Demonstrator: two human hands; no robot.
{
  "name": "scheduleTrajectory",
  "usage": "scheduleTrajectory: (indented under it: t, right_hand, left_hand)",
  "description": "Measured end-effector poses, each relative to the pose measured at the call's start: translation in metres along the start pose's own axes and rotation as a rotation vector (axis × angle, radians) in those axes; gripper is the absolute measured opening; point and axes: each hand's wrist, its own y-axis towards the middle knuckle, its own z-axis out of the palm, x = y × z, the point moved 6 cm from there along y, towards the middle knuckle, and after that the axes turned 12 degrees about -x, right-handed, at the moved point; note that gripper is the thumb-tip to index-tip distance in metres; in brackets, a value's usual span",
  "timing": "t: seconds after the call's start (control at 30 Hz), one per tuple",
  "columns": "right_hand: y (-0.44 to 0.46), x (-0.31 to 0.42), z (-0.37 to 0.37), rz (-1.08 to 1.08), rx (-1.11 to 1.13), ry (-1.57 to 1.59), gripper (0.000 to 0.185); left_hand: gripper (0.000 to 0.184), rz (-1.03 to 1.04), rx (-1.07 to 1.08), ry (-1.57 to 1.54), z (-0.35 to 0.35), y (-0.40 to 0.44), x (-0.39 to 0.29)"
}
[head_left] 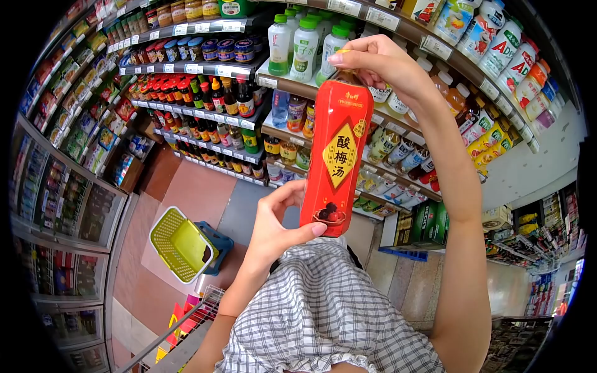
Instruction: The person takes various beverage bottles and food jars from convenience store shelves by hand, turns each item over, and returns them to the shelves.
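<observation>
A red drink bottle (323, 180) with a yellow diamond label and dark Chinese characters is held upright, slightly tilted, in front of my chest. My left hand (280, 217) grips its lower end, thumb across the front and fingers behind the left side. At the top, my right hand (367, 62) pinches the bottle's yellow cap, which is mostly hidden by the fingers. Behind the bottle stand white bottles with green caps (305, 53) on a shelf, close to my right hand but apart from the held bottle.
Shelves of jars and sauce bottles (217, 96) stand ahead on the left. More drinks (491, 143) line the right shelves. On the tiled floor sits a yellow-green basket (166, 227) beside a blue one (217, 264). A wire cart (214, 297) is at lower left.
</observation>
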Motion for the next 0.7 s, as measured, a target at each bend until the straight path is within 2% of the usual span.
scheduleTrajectory:
  t: [0.17, 0.27, 0.47, 0.57, 0.7]
  right_hand:
    - [0.004, -0.001, 0.000, -0.028, -0.014, 0.003, 0.040]
    - [0.004, -0.007, -0.001, -0.013, 0.016, -0.016, 0.041]
    - [-0.015, -0.003, -0.004, 0.061, 0.069, -0.189, 0.029]
    - [-0.022, 0.002, -0.006, 0.057, 0.067, -0.135, 0.028]
    - [-0.035, 0.026, -0.010, -0.018, 0.039, -0.100, 0.024]
  left_hand:
    - [0.067, 0.011, -0.011, -0.009, -0.003, 0.003, 0.000]
    - [0.066, 0.095, -0.083, 0.182, -0.005, 0.000, -0.004]
    - [0.066, 0.501, -0.340, 0.777, -0.002, -0.012, -0.025]
    - [0.067, 0.618, -0.376, 0.954, 0.003, -0.015, -0.033]
    - [0.068, 0.627, -0.376, 0.946, 0.003, -0.010, -0.028]
